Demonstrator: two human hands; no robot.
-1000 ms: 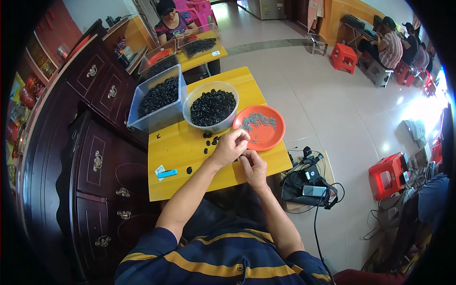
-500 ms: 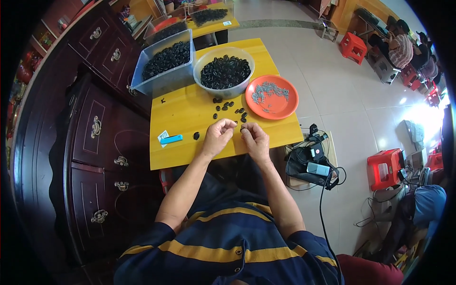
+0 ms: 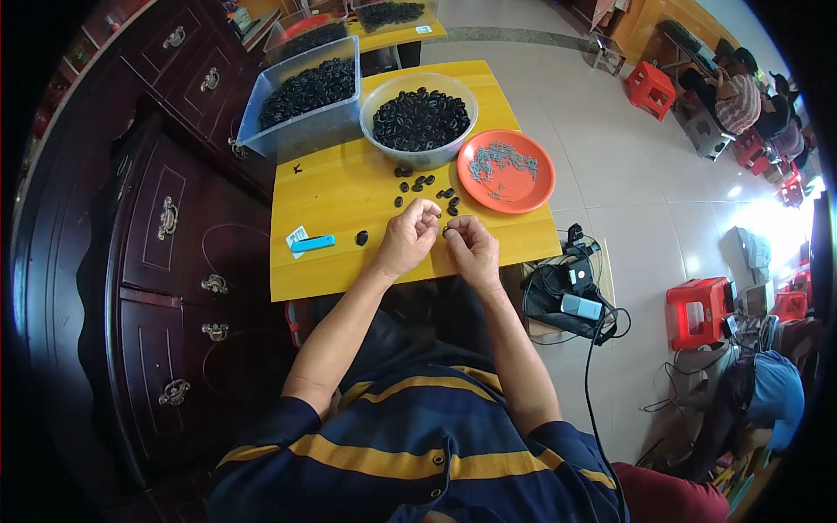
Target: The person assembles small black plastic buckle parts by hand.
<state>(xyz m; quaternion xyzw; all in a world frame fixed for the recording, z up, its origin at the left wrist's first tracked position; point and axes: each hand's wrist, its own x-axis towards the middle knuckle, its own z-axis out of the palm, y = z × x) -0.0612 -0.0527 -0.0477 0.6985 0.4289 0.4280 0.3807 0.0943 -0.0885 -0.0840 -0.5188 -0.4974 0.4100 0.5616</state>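
Black little ring (image 3: 445,230) pinched in right hand (image 3: 472,250); left hand (image 3: 405,239) curled beside it over yellow table (image 3: 349,192), can't tell if holding anything.

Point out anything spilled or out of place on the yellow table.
A handful of small black parts lies loose on the yellow table between the white bowl and the hands, outside any container. One more black part sits alone beside the blue tool. Nothing looks damaged.

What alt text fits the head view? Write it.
A seated person's left hand and right hand pinch a small black part over a yellow table, near a bowl of black parts and an orange plate.
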